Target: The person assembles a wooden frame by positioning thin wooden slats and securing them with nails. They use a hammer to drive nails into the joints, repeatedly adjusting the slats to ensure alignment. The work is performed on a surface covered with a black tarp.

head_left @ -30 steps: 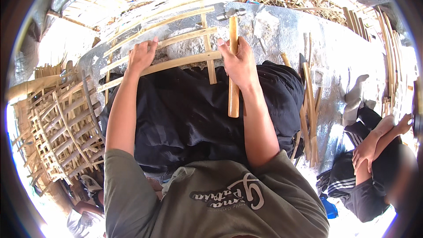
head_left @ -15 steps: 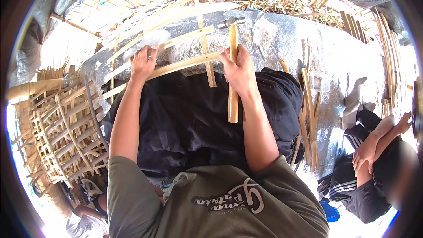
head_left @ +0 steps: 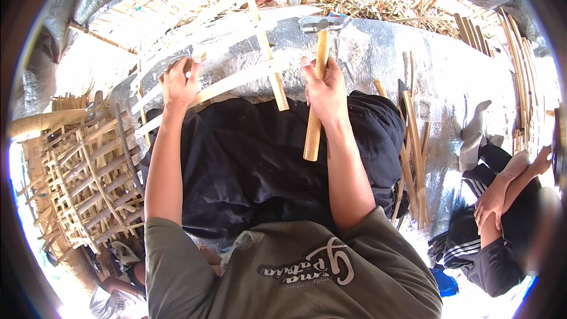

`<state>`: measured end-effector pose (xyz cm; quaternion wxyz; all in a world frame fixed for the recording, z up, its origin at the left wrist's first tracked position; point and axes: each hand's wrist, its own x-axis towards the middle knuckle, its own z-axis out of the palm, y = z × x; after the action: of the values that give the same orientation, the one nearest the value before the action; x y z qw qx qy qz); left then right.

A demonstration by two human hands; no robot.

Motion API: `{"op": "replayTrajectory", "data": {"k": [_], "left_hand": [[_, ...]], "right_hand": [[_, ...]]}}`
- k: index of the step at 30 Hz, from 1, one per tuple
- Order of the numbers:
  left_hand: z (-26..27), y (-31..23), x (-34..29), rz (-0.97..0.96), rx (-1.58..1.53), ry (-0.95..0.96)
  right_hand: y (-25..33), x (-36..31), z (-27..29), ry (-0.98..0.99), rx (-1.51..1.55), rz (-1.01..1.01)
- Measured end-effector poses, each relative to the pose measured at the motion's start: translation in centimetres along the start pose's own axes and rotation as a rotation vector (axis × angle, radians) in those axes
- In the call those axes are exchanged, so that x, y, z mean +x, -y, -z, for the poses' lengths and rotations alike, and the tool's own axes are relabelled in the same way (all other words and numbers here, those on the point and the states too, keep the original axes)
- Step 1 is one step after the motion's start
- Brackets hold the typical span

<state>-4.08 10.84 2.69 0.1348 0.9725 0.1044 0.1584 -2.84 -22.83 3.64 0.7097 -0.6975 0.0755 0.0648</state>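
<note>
A hammer (head_left: 313, 133) with a pale wooden handle and a dark metal head is gripped in my right hand (head_left: 328, 94), its head pointing away from me. My left hand (head_left: 179, 88) closes around a long slat (head_left: 236, 81) of a light bamboo or wood frame. Crossing that slat is an upright strip (head_left: 265, 41), whose near end hangs over the dark cloth (head_left: 248, 153) on my lap. The frame's far slats are washed out by glare. My right thumb is near the slat's right end; whether they touch, I cannot tell.
A stack of woven slat lattices (head_left: 88, 183) stands at my left. Loose strips (head_left: 416, 159) lie to the right of my lap on a silvery sheet (head_left: 437, 65). Another person (head_left: 493, 212) sits at the right. Wood shavings (head_left: 378, 6) are piled at the back.
The frame has shifted slightly left and tilted, its slats now brighter in the glare. My left hand moved a little left with it. The hammer's head has swung slightly right.
</note>
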Motion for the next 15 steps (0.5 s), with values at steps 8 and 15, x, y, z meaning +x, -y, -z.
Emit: {"op": "replayTrajectory", "data": {"k": [8,15], "left_hand": [[10.6,4.9,4.3,0.195,-0.431,0.180],[17.3,4.3,4.2,0.301,-0.635,0.419]], "right_hand": [[0.6,0.1,0.4,-0.059,0.117,0.001],[1.2,-0.5,0.6,-0.053,0.072,-0.031]]}}
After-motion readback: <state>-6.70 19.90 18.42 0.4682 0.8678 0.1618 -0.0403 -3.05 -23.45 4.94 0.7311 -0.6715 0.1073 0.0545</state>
